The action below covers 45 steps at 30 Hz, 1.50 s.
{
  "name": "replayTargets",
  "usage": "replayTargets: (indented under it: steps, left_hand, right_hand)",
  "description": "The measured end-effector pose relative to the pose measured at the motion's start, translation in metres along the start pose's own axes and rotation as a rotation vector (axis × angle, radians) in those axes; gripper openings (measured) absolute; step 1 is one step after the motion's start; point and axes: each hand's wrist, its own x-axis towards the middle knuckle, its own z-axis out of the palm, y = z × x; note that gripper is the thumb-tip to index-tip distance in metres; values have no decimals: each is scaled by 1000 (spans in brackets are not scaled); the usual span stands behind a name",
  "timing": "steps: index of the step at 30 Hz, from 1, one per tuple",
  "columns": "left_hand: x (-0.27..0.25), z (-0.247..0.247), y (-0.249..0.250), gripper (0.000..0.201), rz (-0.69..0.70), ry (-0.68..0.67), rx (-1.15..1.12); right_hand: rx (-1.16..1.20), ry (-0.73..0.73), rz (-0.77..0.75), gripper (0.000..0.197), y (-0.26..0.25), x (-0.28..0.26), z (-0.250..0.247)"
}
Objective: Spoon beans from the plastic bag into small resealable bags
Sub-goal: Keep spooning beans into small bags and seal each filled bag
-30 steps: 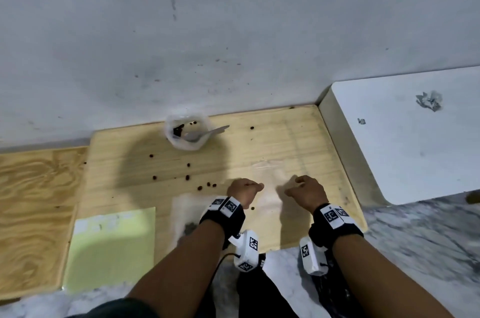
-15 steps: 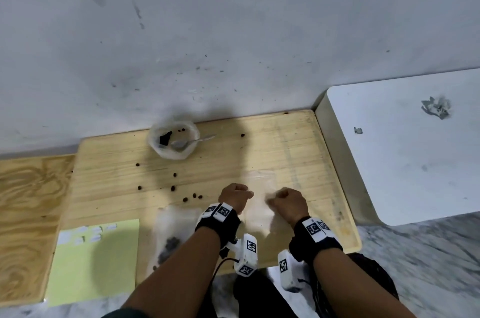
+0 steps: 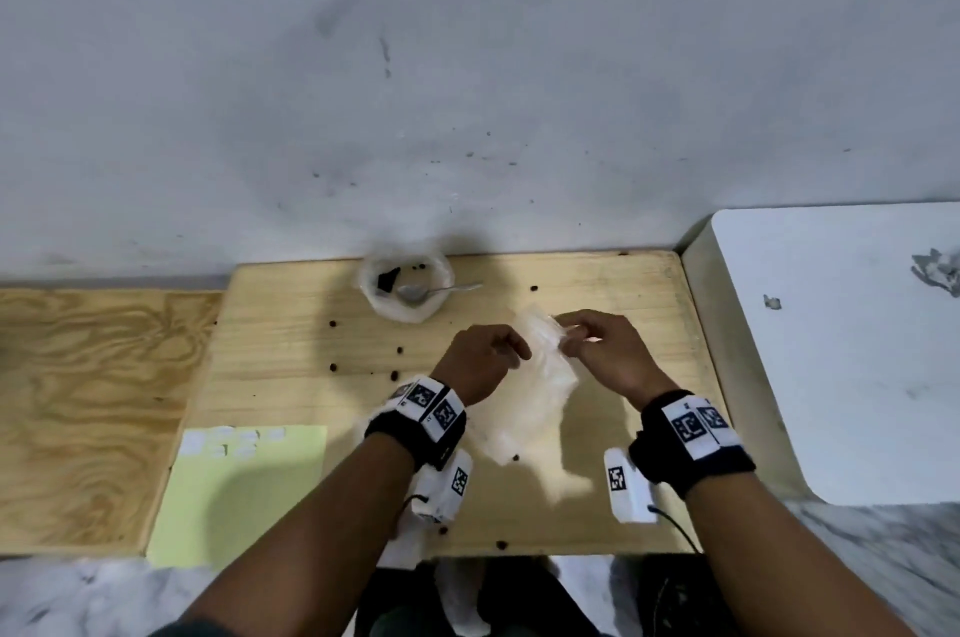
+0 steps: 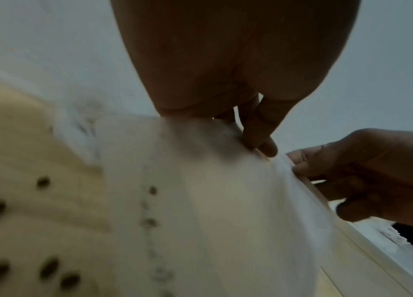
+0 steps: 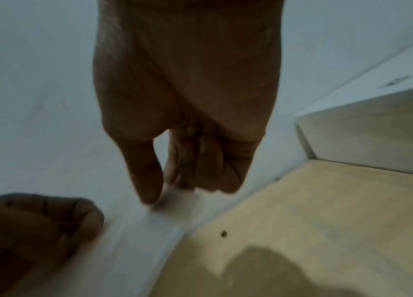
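I have both hands pinching the small resealable bag [image 3: 524, 392] at its mouth, left hand [image 3: 480, 361] and right hand [image 3: 608, 355], lifted above the wooden worktop [image 3: 597, 283]. A sharp tug could tear the seal. The plastic bag [image 3: 402, 283] with its spoon [image 3: 431, 291] sits by the grey wall [image 3: 467, 64]; loose beans [image 3: 332, 367] litter the wood.

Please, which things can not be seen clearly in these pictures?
- Small bag: blurred in every view; whether its mouth is open is unclear.
- Left hand fingertips: hidden in the head view by its own back.
- Plastic bag contents: too small to tell.
- Spoon: whether it holds beans is unclear.
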Motion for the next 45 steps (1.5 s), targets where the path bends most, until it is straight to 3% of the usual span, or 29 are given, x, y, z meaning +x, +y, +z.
replayTargets:
  steps: [2, 6, 10, 13, 16, 19, 22, 26, 29, 33, 37, 39, 42, 45]
  left_hand:
    - [-6, -28, 6, 27, 35, 8, 69]
    - [-17, -76, 1, 20, 147, 116, 168]
    - [-33, -109, -21, 12, 237, 388, 228]
    - [-45, -128, -29, 12, 237, 508, 68]
    - [-53, -147, -34, 22, 69, 407, -146]
    - [-58, -167, -48, 30, 24, 392, -323]
    - [-63, -187, -53, 21, -17, 378, -497]
    - [-69, -210, -59, 10, 4, 224, -685]
    - [-69, -217, -62, 9, 6, 175, -616]
    - [-65, -220, -56, 21, -11, 170, -286]
    - [-59, -217, -46, 28, -15, 167, -34]
    - [-54, -213, -41, 32, -13, 193, -10]
    - [-47, -208, -35, 40, 11, 215, -31]
    - [-39, -204, -38, 50, 108, 215, -72]
  right_hand:
    - [-16, -172, 62, 15, -32, 0, 2]
    - [95, -370, 122, 17, -75, -7, 16]
    - [201, -241, 142, 21, -107, -17, 60]
    - [301, -132, 119, 23, -127, -23, 99]
    - [297, -111, 42, 20, -151, -31, 132]
    - [277, -80, -27, 22, -171, -36, 161]
    - [253, -93, -80, 20, -185, -40, 178]
    - [255, -129, -70, 12, -192, -41, 184]
    - [208, -129, -72, 7, -194, -36, 184]
    - [102, -97, -93, 9, -200, -28, 186]
    - [-77, 162, -230, 19, -195, -10, 180]
    - [-193, 204, -320, 19, -191, -5, 176]
    - [-271, 126, -439, 31, -187, 1, 174]
    - [-248, -86, -375, 30, -186, 6, 170]
